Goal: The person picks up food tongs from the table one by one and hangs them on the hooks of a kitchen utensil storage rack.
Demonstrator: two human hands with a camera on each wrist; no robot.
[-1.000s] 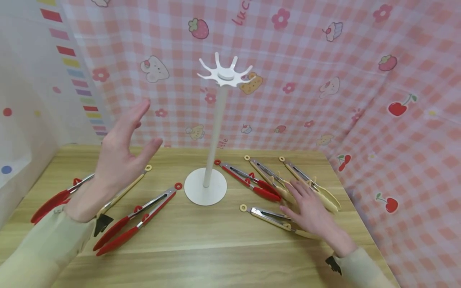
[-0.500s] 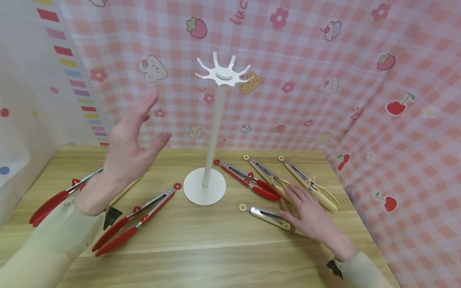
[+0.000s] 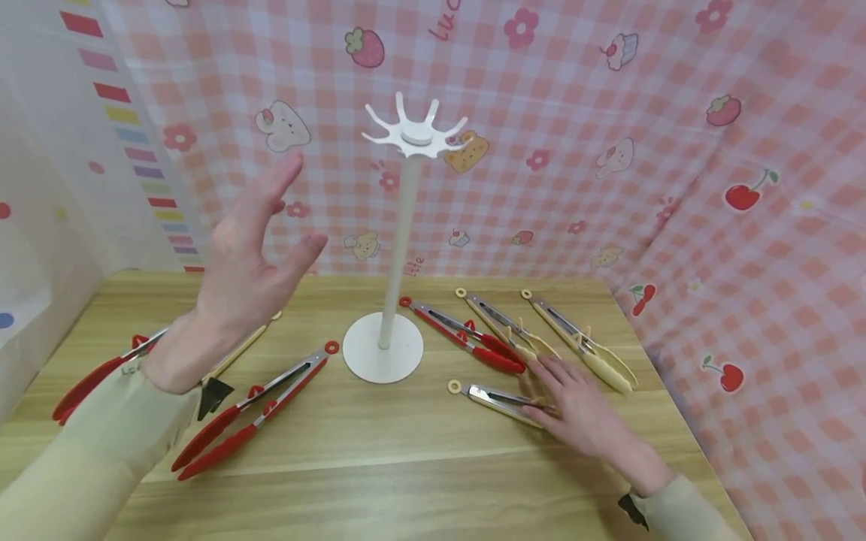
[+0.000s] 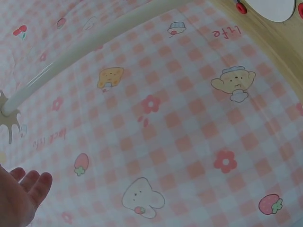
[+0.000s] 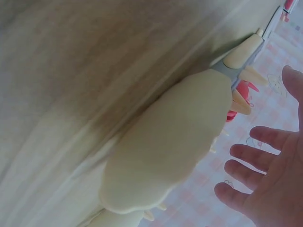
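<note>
My left hand [image 3: 240, 282] is raised left of a white stand [image 3: 401, 240], its thumb apart from the fingers, holding nothing. The stand has a round base and a crown of upturned hooks; nothing hangs on it. My right hand [image 3: 585, 417] hovers low over the front pair of cream tongs [image 3: 497, 402], hiding their tips. In the right wrist view those fingers [image 5: 255, 156] are spread beside a cream tong head [image 5: 165, 146], with a gap between them. Behind lie red tongs [image 3: 467, 336] and two more cream tongs, the middle [image 3: 504, 323] and the rightmost [image 3: 582, 342].
On the left of the wooden table [image 3: 379, 481] lie red tongs [image 3: 257, 409], another red pair [image 3: 101, 379] and cream tongs [image 3: 240, 349], the last two partly behind my left arm. A pink checked cloth [image 3: 541, 90] hangs behind and along the right side.
My left hand has risen slightly and moved right, towards the stand. The right hand has shifted a little nearer and covers more of the front cream tongs. The tongs lie as before.
</note>
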